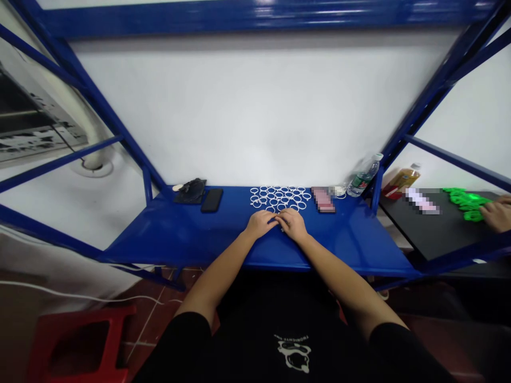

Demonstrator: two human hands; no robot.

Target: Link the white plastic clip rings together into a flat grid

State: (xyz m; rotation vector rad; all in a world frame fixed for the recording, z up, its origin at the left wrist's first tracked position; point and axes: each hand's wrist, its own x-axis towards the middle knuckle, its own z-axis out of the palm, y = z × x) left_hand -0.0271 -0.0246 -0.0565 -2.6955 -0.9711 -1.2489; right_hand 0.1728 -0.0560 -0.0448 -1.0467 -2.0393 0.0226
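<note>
Standing here, I see a blue tabletop (pixel 171 234) where a person's left hand (pixel 260 223) and right hand (pixel 293 224) meet, fingers bent and close together, at the near edge of a patch of white rings (pixel 278 198); anything between them is too small to make out. To the left lie a black phone (pixel 212 200) and a crumpled black bag (pixel 194 190). To the right are a pixelated pink item (pixel 324 199), a white cord (pixel 340 191) and a water bottle (pixel 364 178). Farther right, another person's hand (pixel 498 214) is at some bright green pieces (pixel 469 202).

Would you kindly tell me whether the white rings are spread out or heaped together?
Spread out: the white rings lie side by side on the blue table, their round openings showing.
</note>
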